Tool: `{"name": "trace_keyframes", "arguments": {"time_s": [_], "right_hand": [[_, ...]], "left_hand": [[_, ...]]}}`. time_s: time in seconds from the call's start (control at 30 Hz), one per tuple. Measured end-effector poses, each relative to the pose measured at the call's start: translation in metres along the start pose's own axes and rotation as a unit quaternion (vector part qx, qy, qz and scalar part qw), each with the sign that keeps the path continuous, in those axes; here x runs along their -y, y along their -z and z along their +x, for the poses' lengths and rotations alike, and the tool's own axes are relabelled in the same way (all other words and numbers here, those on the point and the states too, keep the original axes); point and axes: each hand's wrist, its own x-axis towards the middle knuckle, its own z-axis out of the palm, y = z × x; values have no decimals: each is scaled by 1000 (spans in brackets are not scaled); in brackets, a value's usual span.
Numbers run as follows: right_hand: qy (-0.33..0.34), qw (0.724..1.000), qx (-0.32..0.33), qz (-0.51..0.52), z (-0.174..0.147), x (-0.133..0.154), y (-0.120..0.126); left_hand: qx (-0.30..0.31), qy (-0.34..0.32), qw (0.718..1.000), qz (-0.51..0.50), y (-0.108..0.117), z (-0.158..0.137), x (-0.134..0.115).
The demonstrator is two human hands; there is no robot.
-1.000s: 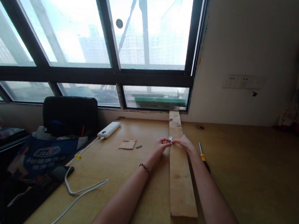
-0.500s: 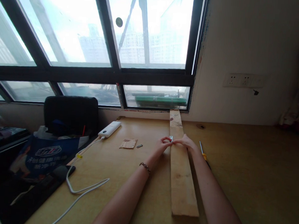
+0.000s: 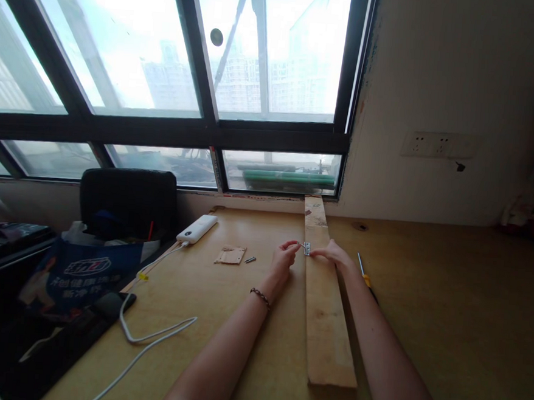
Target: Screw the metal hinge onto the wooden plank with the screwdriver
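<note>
A long wooden board [image 3: 327, 314] lies on the table, running toward the window. On its left edge sits a small silver metal bracket with holes [image 3: 307, 249]. My right hand [image 3: 334, 255] reaches across the board from the right, its thumb and fingertips closed at the bracket's lower end and steadying it. My left hand [image 3: 285, 259] is just left of the board, pinching a thin metal screw [image 3: 301, 245] that points at the bracket; its tip seems to meet the bracket, though it is too small to be sure.
A small wooden piece [image 3: 231, 255] and some loose screws [image 3: 250, 260] lie left of my hands. A yellow-handled screwdriver [image 3: 366, 280] is right of my right arm. A white power bank [image 3: 197, 229] with a white cable [image 3: 159, 337] lies near the table's left edge, beside a black chair [image 3: 127, 199].
My left hand has drawn back slightly to the left from the bracket, and the screw in its fingertips now shows. The right hand stays at the bracket. The view has shifted slightly.
</note>
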Motion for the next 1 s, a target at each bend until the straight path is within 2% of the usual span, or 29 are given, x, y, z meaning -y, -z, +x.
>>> {"name": "trace_keyframes", "arguments": {"time_s": [0.1,0.27,0.4,0.47,0.53,0.67,0.7,0.73,0.83,0.87,0.93,1.0], "right_hand": [[-5,1000,-3,0,0,1,0],[-12,1000,-12,-8,-3,4,0],[4,1000,-15,-8,-8,5,1],[19,1000,-6,-6,-10,5,1],[31,999,-11,-13,-11,4,0],[50,993,-82,-67,-12,-2,-9],[48,990,-103,-88,-13,-4,-11],[42,986,-123,-109,-15,-6,-14],[31,977,-147,-151,-20,-9,-19],[31,977,-146,-154,-22,-10,-20],[38,978,-142,-147,-23,-10,-20],[44,980,-143,-133,-22,-10,-19]], "left_hand": [[4,20,998,-61,10,5,0],[43,53,989,-129,18,10,0],[65,72,986,-136,19,9,-1],[53,60,994,-73,18,8,-1],[15,36,998,55,16,5,1],[-54,-10,968,246,20,-1,2],[-64,-34,949,308,25,-3,0],[-74,-61,914,393,31,-5,-2],[-79,-101,755,643,55,-15,-13],[-76,-97,718,685,64,-18,-17],[-80,-98,668,733,79,-26,-25],[-87,-105,643,753,91,-32,-32]]}}
